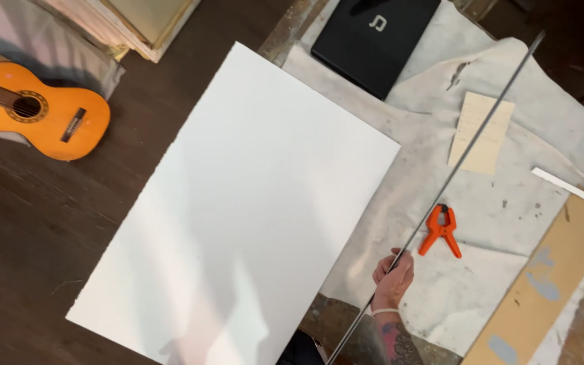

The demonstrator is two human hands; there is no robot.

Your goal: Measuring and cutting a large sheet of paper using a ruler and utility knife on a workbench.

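My right hand (393,274) is closed around a long thin metal straightedge (471,142), which runs diagonally from the bottom centre to the upper right. A tattooed forearm leads down from the hand to the bottom edge. A large white sheet (238,209) fills the middle of the view, its right edge just left of the hand. What holds the sheet is hidden. My left hand does not show. An orange spring clamp (441,231) lies on the pale cloth (501,223) right of the straightedge, close to my hand.
A cream note paper (482,132) lies under the straightedge. A black case (373,40) sits at the top, a brown cardboard strip (552,284) at the right. An orange guitar (38,111) rests at the left, on the dark floor (28,223), with stacked canvases (140,20) above it.
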